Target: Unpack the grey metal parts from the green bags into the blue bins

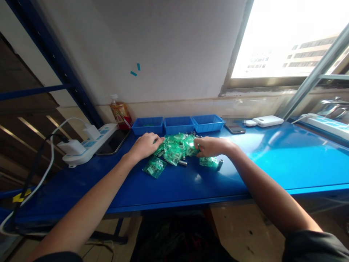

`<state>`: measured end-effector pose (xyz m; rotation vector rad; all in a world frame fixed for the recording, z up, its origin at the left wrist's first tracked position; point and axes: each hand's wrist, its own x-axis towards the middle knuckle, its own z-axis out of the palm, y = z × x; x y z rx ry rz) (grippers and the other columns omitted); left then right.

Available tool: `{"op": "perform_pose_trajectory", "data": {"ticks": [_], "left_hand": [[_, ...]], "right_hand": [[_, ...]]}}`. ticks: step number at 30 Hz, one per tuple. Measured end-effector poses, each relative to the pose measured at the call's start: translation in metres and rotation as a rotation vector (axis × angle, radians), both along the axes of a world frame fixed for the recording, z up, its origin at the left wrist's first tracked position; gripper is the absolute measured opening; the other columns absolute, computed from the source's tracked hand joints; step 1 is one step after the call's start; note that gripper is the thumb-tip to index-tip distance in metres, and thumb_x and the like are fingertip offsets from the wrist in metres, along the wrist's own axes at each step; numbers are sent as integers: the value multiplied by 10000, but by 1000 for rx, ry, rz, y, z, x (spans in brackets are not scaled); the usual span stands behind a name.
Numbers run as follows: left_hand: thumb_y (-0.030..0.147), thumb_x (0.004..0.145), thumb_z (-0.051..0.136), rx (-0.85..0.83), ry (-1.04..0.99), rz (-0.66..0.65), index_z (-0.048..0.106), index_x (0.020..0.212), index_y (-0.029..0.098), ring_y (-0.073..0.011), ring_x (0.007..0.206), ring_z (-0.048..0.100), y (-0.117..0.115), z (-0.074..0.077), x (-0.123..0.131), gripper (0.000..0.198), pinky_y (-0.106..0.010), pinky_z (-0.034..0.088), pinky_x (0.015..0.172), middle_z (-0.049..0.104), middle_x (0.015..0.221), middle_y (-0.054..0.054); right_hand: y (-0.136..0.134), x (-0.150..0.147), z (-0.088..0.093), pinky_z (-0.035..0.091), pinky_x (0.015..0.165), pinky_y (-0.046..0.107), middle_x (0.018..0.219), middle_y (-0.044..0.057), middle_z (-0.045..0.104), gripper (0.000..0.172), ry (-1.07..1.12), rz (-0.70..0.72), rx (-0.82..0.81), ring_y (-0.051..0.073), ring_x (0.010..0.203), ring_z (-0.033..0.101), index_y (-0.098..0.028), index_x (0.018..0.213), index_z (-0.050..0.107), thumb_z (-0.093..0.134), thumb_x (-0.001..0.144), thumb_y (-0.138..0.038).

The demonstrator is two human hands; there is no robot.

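Note:
A heap of small green plastic bags (174,149) with metal parts inside lies on the blue table (174,189). My left hand (145,145) rests at the heap's left edge, its fingers apart and touching the bags. At the right edge, my right hand (211,146) has its fingers curled together; what they pinch, if anything, is hidden. Below the left hand lies a separate green bag (154,167). One loose metal tube (183,163) lies on its side in front of the heap. Another metal tube (220,164) is just below my right hand.
Behind the heap stand a left blue bin (147,128), a middle blue bin (179,127) and a right blue bin (208,125). A drink bottle (120,112), a phone (113,142) and a power strip (89,149) are at left. A white device (268,120) lies back right.

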<state>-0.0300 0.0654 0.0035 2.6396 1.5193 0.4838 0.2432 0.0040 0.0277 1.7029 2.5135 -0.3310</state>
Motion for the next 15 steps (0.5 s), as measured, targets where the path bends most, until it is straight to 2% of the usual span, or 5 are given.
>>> {"op": "perform_pose_trajectory", "data": {"ticks": [2, 6, 12, 15], "left_hand": [[529, 894, 365, -6, -33, -26, 650, 758, 206, -228, 860, 600, -3, 5, -1, 451, -301, 422, 768, 676, 866, -66], [496, 861, 435, -91, -110, -88, 646, 756, 195, -185, 699, 598, -12, 13, 2, 381, -260, 380, 620, 684, 774, -38], [525, 801, 492, -176, -102, -70, 631, 640, 184, -167, 589, 571, -22, 17, 8, 402, -241, 324, 530, 661, 635, -30], [553, 775, 522, -270, -65, -157, 641, 606, 176, -151, 545, 541, -23, 18, 7, 431, -232, 317, 507, 630, 581, -22]], "right_hand": [[0, -2, -1, 353, 494, 237, 871, 52, 654, 286, 2, -7, 5, 174, 671, 583, -200, 1006, 569, 642, 774, -351], [-1, -4, -1, 341, 513, 239, 910, 62, 645, 298, -14, -15, 4, 184, 703, 586, -210, 1042, 550, 597, 811, -392], [-1, -10, -1, 325, 527, 240, 878, 71, 649, 299, -9, 19, 70, 196, 736, 585, -199, 1025, 567, 550, 841, -433], [-2, -16, -2, 315, 526, 241, 830, 58, 657, 265, 42, 46, 134, 186, 711, 585, -204, 992, 585, 528, 858, -426]]}}
